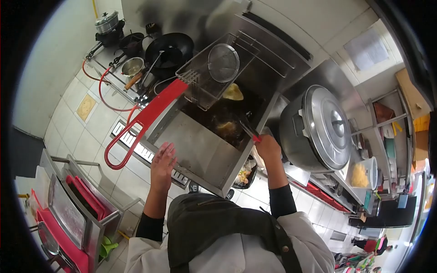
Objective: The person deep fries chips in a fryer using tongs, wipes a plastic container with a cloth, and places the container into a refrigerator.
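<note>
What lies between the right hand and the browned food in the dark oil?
Head view: a red-handled dark utensil, held by the right hand, then dark oil.

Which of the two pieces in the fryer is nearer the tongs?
The browner piece, close to the tongs; the paler piece lies farther off, by the wire basket.

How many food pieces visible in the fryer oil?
2: a pale piece farther from the person, and a browner piece nearer, close to the tongs in the right hand. More may be hidden under the dark oil.
</note>
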The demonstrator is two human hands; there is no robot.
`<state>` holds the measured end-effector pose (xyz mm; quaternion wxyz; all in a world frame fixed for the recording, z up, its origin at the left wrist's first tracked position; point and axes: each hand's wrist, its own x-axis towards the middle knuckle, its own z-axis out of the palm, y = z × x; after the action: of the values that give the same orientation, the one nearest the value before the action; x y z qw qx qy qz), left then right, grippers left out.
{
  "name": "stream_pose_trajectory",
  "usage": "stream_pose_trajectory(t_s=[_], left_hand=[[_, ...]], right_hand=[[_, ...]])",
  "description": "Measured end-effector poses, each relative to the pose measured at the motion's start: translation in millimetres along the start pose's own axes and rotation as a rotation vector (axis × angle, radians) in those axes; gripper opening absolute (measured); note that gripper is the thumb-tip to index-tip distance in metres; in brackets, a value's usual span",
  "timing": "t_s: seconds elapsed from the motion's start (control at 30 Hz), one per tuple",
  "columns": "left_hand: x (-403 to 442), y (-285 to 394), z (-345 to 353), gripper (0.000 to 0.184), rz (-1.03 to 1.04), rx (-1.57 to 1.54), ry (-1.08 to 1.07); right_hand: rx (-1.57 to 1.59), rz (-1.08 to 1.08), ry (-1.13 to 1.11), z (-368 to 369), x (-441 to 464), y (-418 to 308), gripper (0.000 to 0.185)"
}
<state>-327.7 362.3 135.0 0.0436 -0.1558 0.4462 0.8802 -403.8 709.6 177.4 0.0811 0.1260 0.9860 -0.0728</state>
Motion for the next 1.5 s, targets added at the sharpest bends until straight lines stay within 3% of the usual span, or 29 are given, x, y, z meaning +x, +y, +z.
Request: stream_pose_trajectory(t_s=[0.2, 0.3, 0.43, 0.53, 0.77, 0.97, 1.07, 1.23, 1.33, 1.5], left_hand=[[7.1, -7.8, 10.1, 0.052, -0.012, -0.009, -0.077], [5.9, -7.8, 19.7, 0.05, -0.047, -0.012, -0.083], [5.4, -10.2, 21.2, 0.048, -0.079, -0.014, -0.063], [0.6, -4.3, 16.6, 0.049, -0.079, -0.018, -0.06], [-7.4, -2.3, -4.5, 0.049, -0.017, 0.012, -0.024], [-7.1, -6.0, -5.1, 0.048, -0.043, -0.032, -0.026], [-5.9, -4.4, 4.7, 0.047, -0.064, -0.036, -0.025], [-9.0, -4.9, -4.9, 0.044, 0.027, 0.034, -0.053], [-5.9, -3.5, -5.7, 0.042, -0.077, -0.01, 0.037], [-3.4, 1.0, -0.7, 0.04, -0.081, -0.064, 0.037]], right_hand=[[-0.068, 0.041, -0.045, 0.6, -9.4, 6.8, 0.03], [-0.147, -0.089, -0.027, 3.7, -12.7, -12.7, 0.024], [-0.119, -0.003, -0.164, 23.0, 15.4, -35.8, 0.024], [-0.022, -0.021, -0.049, 31.9, 24.6, -32.8, 0.025], [-0.162, -0.02, -0.136, 13.1, 18.6, -18.4, 0.036], [-0.04, 0.044, -0.074, 27.4, 34.2, -36.9, 0.035], [-0.129, 0.023, -0.091, 37.1, 40.9, -33.5, 0.026], [-0.052, 0.057, -0.07, 38.5, 22.3, -21.5, 0.027], [-0.044, 0.074, -0.082, 27.6, 12.4, -25.6, 0.029], [-0.014, 0.074, -0.083, 38.5, 21.1, -23.9, 0.029]])
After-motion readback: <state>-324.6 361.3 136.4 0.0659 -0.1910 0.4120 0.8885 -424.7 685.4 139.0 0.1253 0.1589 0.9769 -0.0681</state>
